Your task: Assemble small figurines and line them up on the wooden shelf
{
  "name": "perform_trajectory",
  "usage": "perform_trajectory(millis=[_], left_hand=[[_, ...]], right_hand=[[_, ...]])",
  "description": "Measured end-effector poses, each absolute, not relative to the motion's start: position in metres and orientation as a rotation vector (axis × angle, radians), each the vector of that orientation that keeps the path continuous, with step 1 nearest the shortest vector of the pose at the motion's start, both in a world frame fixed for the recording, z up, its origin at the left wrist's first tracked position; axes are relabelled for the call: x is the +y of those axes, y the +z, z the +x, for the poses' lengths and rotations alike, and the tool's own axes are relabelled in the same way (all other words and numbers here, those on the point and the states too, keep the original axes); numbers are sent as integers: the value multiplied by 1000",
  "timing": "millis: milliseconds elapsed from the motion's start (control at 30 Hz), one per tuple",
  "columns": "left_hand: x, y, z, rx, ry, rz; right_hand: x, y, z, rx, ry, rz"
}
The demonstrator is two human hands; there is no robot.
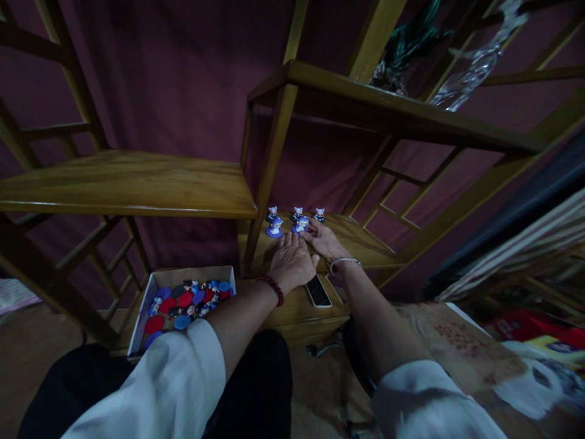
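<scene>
1. Your right hand (326, 241): fingers bent, partly closed at the right edge of the white-and-purple figurine (300, 224); can't tell whether they grip or merely touch.
2. That figurine stands upright on the shelf (365, 239), beyond the smartphone (319, 291). Best nudged low, by its base.
3. Your left hand (294, 264): palm down, fingers stretched out together, apparently holding nothing; keep it low as a steady.
4. Also beyond the phone: a matching purple figurine (275, 227), three dark-based figurines (298, 213) behind. Tight spacing, knock risk; small, slow adjustments advised.
5. Left of the phone: cardboard box (147, 305) of assorted figurines.
</scene>
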State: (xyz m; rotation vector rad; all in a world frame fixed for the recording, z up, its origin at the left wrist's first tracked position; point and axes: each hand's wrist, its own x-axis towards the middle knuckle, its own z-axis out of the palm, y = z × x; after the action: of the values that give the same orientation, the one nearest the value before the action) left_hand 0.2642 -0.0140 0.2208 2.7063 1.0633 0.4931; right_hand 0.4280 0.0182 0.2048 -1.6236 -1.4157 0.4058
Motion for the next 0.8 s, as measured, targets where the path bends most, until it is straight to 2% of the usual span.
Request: perform_trajectory(millis=[800], left_hand=[[-14, 221, 264, 1060, 558, 2714]], right_hand=[[14, 210, 423, -1424, 451, -1584]])
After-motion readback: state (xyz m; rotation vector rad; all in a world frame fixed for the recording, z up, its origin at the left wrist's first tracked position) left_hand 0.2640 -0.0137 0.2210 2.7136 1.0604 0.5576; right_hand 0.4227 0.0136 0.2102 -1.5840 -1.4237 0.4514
